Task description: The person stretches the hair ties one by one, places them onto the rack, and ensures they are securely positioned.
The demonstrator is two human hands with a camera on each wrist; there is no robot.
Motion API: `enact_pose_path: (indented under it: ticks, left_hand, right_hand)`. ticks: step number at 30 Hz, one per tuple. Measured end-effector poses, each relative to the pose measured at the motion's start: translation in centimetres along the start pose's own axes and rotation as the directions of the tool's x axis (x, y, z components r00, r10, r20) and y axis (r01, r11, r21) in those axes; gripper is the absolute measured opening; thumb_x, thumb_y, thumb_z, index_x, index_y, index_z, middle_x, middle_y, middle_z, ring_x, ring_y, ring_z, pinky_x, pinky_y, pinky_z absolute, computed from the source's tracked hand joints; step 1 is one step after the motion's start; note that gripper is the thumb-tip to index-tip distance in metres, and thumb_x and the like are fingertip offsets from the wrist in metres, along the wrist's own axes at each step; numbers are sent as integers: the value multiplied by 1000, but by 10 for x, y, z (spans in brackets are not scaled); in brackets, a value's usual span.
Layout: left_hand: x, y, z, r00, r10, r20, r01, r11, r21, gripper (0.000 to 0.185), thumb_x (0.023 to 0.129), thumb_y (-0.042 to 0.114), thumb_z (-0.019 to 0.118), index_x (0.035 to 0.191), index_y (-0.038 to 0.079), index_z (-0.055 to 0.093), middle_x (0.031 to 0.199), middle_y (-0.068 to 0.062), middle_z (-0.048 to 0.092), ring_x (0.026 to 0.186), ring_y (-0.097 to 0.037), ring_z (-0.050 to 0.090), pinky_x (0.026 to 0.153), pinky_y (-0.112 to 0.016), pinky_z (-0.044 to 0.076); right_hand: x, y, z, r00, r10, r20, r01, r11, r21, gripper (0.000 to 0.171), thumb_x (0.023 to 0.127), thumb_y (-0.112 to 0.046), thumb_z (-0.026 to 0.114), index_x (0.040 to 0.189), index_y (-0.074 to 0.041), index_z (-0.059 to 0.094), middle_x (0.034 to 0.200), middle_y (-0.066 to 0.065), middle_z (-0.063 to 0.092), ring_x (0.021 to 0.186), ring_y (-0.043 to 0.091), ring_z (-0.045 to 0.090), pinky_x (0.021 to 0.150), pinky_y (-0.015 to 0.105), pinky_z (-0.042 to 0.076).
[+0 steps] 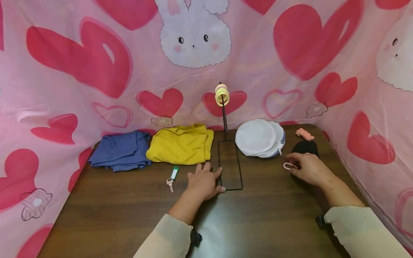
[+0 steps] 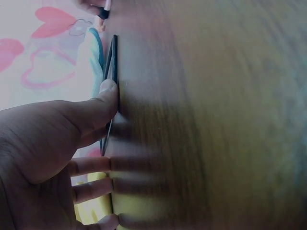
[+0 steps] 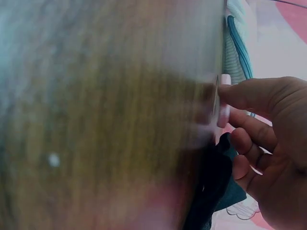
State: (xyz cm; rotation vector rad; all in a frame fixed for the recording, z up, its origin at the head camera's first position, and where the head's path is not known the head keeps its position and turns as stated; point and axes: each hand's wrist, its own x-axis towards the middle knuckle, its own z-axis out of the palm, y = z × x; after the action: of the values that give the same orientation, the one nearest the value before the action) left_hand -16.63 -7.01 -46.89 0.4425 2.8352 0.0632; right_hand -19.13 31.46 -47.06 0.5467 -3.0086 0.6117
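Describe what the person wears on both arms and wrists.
Both arms are covered by long, plain cream sleeves: left sleeve, right sleeve. A small black strap or mount shows at each cuff, left and right. Both hands are bare; no rings or gloves are visible.

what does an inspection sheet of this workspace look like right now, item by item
surface: dark wooden table, bare wood in front of the sleeves
job's things: pink ring lying on the table at the right fingertips; black wire stand, its post carrying yellow rings
clutter: blue cloth, yellow cloth, key with green tag, white mesh pouch, black cloth, small pink item
hands: left hand flat on the table, thumb against the stand's base frame; right hand pinches the pink ring
cables: nothing seen
surroundings: pink curtain with hearts and bunnies on three sides
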Motion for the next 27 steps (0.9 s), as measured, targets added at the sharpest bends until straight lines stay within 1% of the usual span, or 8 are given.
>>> enact_pose_path:
  ticks: [5,10,13,17,22,27]
  left_hand:
    - [0,1,-1,1000,1,5,-1,1000,2,76,91,66,66,158,38,44,144,-9,45,126,-33,38,96,-65,41]
    - [1,1,0,1000,0,-4,0,1000,7,76,91,67,66,158,38,45,144,-9,45,126,-33,38,96,-65,42]
    - [2,0,0,1000,3,-4,-3,1000,12,76,91,67,65,158,38,44,144,-9,45,126,-33,38,96,-65,42]
    - [2,0,0,1000,1,-1,-1,1000,18,76,91,68,64,158,38,44,145,-9,44,126,-33,38,95,-65,42]
    - [2,0,1,1000,-2,6,2,1000,16,76,91,68,64,159,39,43,146,-9,44,127,-33,38,96,-65,42]
    - [3,0,2,1000,-7,6,7,1000,18,76,91,68,64,159,39,43,145,-9,44,127,-33,38,97,-66,41]
  right_hand:
    - [-2,-6,-1,998,-16,-53,15,1000,-14,33,87,-13,82,118,-5,75,91,1,73,89,28,63,80,51,50]
    - [-2,-18,-4,988,-55,-144,51,998,-29,25,86,-12,81,111,-7,78,87,-1,73,85,24,61,76,48,49]
    - [0,-26,-4,974,-92,-207,86,995,-42,21,86,-12,83,106,-8,80,84,-1,72,81,22,60,74,46,49]
    - [3,-40,-4,952,-139,-271,134,990,-37,20,83,-8,83,103,-8,81,84,1,71,81,21,60,73,45,49]
    - [8,-58,-7,925,-206,-320,209,978,-26,22,80,-2,82,100,-11,81,89,2,74,89,25,65,78,47,51]
    - [14,-76,-11,890,-273,-364,285,958,-21,22,79,-1,82,97,-13,81,91,0,76,88,22,67,78,45,54]
